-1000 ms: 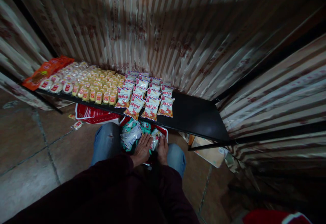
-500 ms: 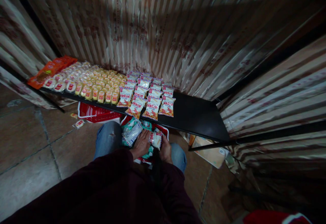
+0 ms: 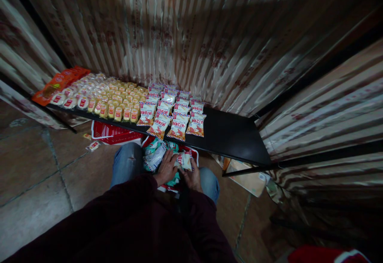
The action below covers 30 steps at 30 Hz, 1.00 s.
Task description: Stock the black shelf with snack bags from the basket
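Between my knees is a red basket (image 3: 194,154) with several green and white packets (image 3: 154,157) in it. My left hand (image 3: 167,169) lies over the basket, its fingertips at the left end of a white snack bag (image 3: 184,161). Around the right end of that same bag are the fingers of my right hand (image 3: 193,177). Above the basket, similar snack bags (image 3: 178,126) stand in rows on a black shelf (image 3: 233,135).
Left on the shelf are yellow wrapped cakes (image 3: 118,113), white wrapped cakes (image 3: 70,102) and an orange package (image 3: 60,83). Another red basket (image 3: 115,133) sits beneath. Small packets (image 3: 93,146) lie on the floor; a cardboard piece (image 3: 247,179) is under the shelf's right end.
The snack bag between my hands has turned and its printed face has shifted. My right hand has moved slightly left and its fingers now reach under the bag's lower edge.
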Available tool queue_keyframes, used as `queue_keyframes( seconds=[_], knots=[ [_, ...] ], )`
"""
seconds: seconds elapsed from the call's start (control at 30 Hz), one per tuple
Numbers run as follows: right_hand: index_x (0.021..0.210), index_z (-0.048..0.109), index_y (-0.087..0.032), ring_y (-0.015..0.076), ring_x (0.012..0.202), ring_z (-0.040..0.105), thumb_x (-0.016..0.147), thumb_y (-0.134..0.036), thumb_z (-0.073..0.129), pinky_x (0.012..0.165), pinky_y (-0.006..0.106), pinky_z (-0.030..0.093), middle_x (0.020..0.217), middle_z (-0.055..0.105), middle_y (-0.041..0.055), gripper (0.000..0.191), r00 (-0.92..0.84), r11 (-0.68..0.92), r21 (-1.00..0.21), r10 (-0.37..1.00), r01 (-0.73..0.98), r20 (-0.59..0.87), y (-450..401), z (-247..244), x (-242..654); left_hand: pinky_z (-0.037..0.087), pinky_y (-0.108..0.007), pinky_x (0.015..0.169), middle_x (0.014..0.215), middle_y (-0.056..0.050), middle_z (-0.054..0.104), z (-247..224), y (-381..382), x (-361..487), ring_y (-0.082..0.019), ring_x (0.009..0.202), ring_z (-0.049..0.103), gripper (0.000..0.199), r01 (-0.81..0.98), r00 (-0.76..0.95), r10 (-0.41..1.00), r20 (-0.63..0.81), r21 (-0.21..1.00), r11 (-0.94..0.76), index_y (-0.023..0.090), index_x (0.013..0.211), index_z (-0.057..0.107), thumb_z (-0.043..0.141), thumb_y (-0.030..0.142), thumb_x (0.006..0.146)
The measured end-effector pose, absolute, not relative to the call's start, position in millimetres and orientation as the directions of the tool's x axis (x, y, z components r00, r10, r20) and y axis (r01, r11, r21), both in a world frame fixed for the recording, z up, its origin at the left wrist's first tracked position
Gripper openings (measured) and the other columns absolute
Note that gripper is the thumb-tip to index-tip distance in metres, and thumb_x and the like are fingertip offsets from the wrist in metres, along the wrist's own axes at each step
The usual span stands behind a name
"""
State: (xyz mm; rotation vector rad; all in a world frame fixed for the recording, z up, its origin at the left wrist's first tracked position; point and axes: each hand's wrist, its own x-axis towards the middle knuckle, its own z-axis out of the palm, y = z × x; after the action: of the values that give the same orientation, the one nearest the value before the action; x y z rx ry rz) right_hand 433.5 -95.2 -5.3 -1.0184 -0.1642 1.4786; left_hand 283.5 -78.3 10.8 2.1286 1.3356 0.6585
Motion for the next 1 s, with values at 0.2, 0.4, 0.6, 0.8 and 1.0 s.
queue_keyframes(
  seconds=[0.2, 0.4, 0.6, 0.8, 1.0],
  knots=[
    [0.103, 0.066, -0.018, 0.0245, 0.095, 0.069, 0.071, -0.046, 0.071, 0.081, 0.038, 0.058, 0.096, 0.075, 0.0059, 0.043, 0.082, -0.313, -0.601, 0.839, -0.736, -0.538, -96, -3, 422, 0.026, -0.055, 0.115, 0.155, -0.007, 0.027, 12, -75, 280, -0.029, 0.146, 0.010, 0.067, 0.652, 0.426, 0.897, 0.120, 0.646, -0.396, 0.022, 0.130, 0.054, 0.046, -0.003, 0.068],
    [0.097, 0.067, -0.016, 0.0259, 0.092, 0.071, 0.070, -0.042, 0.074, 0.080, 0.039, 0.058, 0.090, 0.076, 0.0072, 0.038, 0.083, -0.371, -0.632, 0.818, -0.681, -0.570, -100, -11, 423, 0.023, -0.054, 0.116, 0.154, -0.012, 0.028, 6, -80, 280, -0.029, 0.146, 0.013, 0.071, 0.655, 0.397, 0.913, 0.090, 0.670, -0.351, 0.016, 0.141, 0.042, 0.047, 0.003, 0.071],
    [0.098, 0.068, -0.018, 0.0266, 0.094, 0.070, 0.073, -0.043, 0.068, 0.083, 0.042, 0.057, 0.092, 0.076, 0.0068, 0.036, 0.085, -0.340, -0.604, 0.822, -0.721, -0.563, -98, -4, 422, 0.026, -0.048, 0.117, 0.150, -0.012, 0.037, 12, -79, 277, -0.024, 0.142, 0.026, 0.058, 0.631, 0.334, 0.940, 0.074, 0.723, -0.281, 0.015, 0.143, 0.037, 0.041, 0.016, 0.085],
    [0.102, 0.066, -0.019, 0.0266, 0.103, 0.067, 0.072, -0.047, 0.068, 0.089, 0.043, 0.055, 0.098, 0.074, 0.0065, 0.041, 0.051, -0.335, -0.611, 0.849, -0.717, -0.525, -98, 3, 421, 0.025, -0.047, 0.117, 0.150, -0.012, 0.036, 26, -70, 276, -0.025, 0.142, 0.026, 0.050, 0.637, 0.260, 0.959, 0.111, 0.727, -0.257, 0.015, 0.134, 0.048, 0.044, 0.018, 0.084],
    [0.106, 0.063, -0.020, 0.0264, 0.109, 0.064, 0.069, -0.049, 0.068, 0.090, 0.044, 0.053, 0.105, 0.072, 0.0067, 0.048, 0.077, -0.337, -0.677, 0.861, -0.654, -0.503, -98, -3, 426, 0.029, -0.047, 0.116, 0.147, -0.013, 0.039, 16, -66, 280, -0.026, 0.140, 0.030, 0.054, 0.558, 0.084, 0.996, 0.034, 0.826, -0.076, 0.016, 0.137, 0.040, 0.046, 0.019, 0.084]
  ],
)
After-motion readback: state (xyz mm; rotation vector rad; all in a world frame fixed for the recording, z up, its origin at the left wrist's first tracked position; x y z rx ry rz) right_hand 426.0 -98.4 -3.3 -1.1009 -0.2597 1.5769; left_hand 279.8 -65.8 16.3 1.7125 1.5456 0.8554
